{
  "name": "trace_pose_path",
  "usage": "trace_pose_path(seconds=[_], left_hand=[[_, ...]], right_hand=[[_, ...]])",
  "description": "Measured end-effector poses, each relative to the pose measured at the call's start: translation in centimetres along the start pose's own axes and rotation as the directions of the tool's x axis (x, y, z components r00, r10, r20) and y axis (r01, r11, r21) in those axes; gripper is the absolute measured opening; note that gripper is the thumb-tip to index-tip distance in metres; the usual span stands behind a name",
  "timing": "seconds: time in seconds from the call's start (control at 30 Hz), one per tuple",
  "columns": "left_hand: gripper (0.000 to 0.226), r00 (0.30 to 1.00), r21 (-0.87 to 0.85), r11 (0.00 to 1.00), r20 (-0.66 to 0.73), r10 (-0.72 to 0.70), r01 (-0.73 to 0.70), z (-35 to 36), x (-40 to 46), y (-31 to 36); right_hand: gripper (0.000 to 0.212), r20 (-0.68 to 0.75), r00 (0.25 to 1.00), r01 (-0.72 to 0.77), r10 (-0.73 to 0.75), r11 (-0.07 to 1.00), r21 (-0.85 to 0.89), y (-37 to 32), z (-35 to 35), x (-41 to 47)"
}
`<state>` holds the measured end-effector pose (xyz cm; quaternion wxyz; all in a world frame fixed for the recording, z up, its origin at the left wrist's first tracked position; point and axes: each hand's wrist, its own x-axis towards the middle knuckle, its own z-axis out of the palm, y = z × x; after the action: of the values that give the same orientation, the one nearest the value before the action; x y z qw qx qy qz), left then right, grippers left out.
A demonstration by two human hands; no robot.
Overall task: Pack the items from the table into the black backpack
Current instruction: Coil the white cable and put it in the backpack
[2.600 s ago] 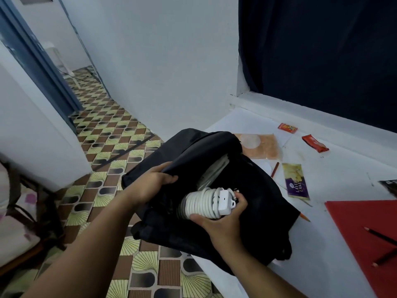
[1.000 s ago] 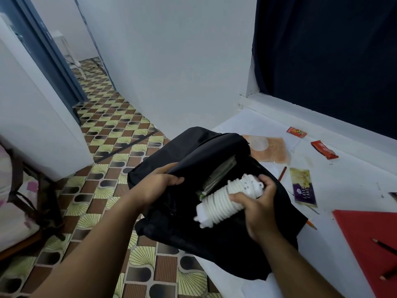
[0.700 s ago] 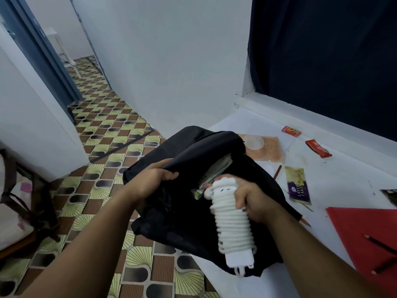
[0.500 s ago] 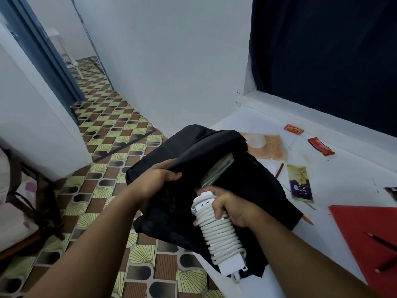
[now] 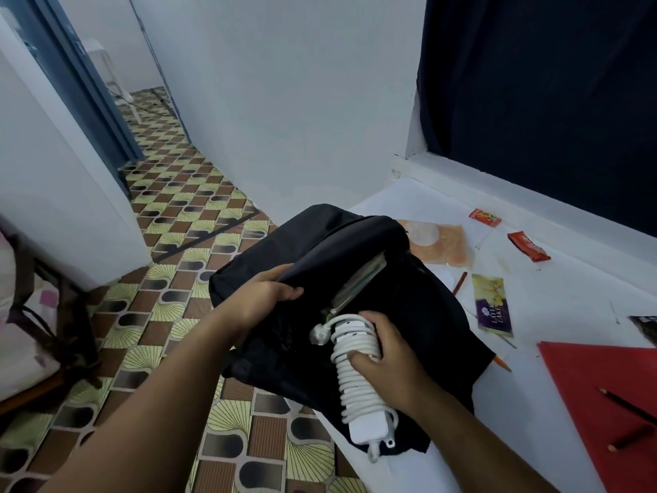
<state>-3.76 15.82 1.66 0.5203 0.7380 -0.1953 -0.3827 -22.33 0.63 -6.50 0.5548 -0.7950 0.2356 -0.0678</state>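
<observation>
The right hand (image 5: 387, 354) is wrapped around a white power strip (image 5: 355, 371) wound in its own cord. The plug end hangs loose just below that hand. It could snag on the bag's edge, or the coils could slip off.

The left hand (image 5: 263, 297) pinches the rim of the black bag (image 5: 419, 307) and holds the mouth wide. If it lets go, the mouth may flop shut.

The bag hangs partly over the table (image 5: 533, 307) edge, under both hands, so a hard push might tip it down.

Beyond the right hand lie snack packs (image 5: 492, 307) and a pencil (image 5: 459, 283), still unpacked.
</observation>
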Motion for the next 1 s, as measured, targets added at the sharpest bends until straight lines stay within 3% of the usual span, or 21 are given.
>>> trace_pose_path(seconds=[0.07, 0.13, 0.27, 0.4, 0.47, 0.63, 0.83, 1.0], left_hand=[[0.04, 1.0, 0.003, 1.0, -0.008, 0.003, -0.003, 0.1, 0.0, -0.2], [0.04, 1.0, 0.013, 1.0, -0.011, 0.007, -0.007, 0.2, 0.0, -0.3], [0.04, 1.0, 0.023, 1.0, -0.026, 0.004, -0.003, 0.4, -0.1, -0.2], [0.04, 1.0, 0.028, 1.0, -0.01, -0.001, 0.001, 0.4, -0.3, -0.2], [0.039, 1.0, 0.029, 1.0, -0.008, -0.008, 0.008, 0.4, -0.4, 0.0], [0.04, 1.0, 0.016, 1.0, -0.003, -0.017, 0.017, 0.1, -0.5, -0.1], [0.04, 1.0, 0.036, 0.999, 0.01, -0.011, 0.01, 0.0, -0.5, -0.1], [0.04, 1.0, 0.046, 0.999, 0.017, -0.018, 0.017, -0.1, -0.6, 0.0]], right_hand=[[0.064, -0.041, 0.997, 0.053, -0.064, 0.973, -0.224, -0.1, 0.3, -0.4], [0.068, 0.003, 1.0, 0.026, -0.027, 0.937, -0.349, -0.9, 0.4, -0.6], [0.075, 0.078, 0.997, 0.031, 0.0, 0.916, -0.401, -1.7, 1.9, -1.7], [0.105, 0.035, 0.999, 0.036, -0.024, 0.915, -0.401, -1.6, 2.1, -1.0], [0.109, 0.061, 0.998, 0.042, -0.017, 0.905, -0.424, -1.7, 1.7, -0.2], [0.066, 0.101, 0.991, 0.12, -0.082, 0.882, -0.456, -1.6, 1.3, 0.2], [0.057, 0.191, 0.981, 0.131, -0.033, 0.84, -0.527, -1.8, 1.3, 0.3], [0.029, 0.077, 0.996, 0.067, -0.034, 0.874, -0.481, -2.3, 1.9, 0.5]])
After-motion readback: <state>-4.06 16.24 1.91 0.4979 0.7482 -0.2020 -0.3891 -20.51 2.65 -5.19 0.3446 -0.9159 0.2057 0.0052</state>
